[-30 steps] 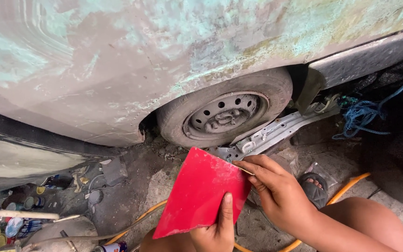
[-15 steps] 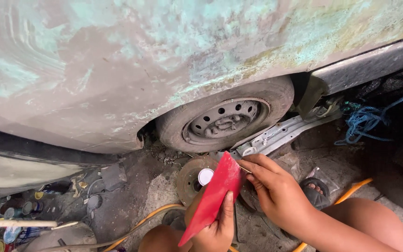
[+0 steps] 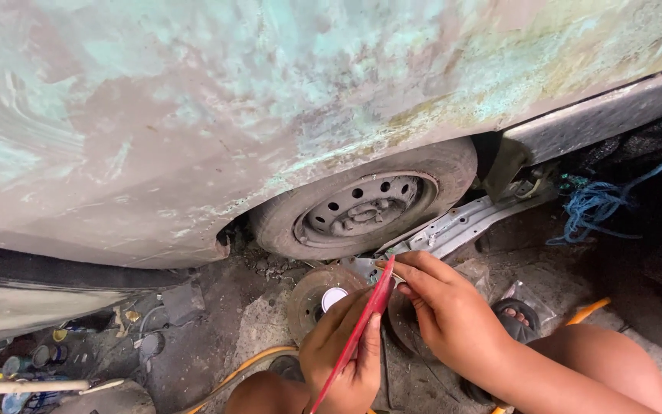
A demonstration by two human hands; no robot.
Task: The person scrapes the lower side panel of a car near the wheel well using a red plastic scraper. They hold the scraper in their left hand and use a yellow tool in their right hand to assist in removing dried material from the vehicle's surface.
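Head cam looking down: I've got the red sheet (image 3: 362,331) turned edge-on just below the car wheel (image 3: 365,207), my left hand (image 3: 346,360) clamped round its lower part with the thumb pressed on the near face, and my right hand (image 3: 446,310) pinching its top corner between the fingertips. Right behind the sheet, still below the wheel, a rusty round disc (image 3: 317,295) lies on the dirt, and an orange hose (image 3: 243,372) runs along the ground lower down from the wheel, by my knee.
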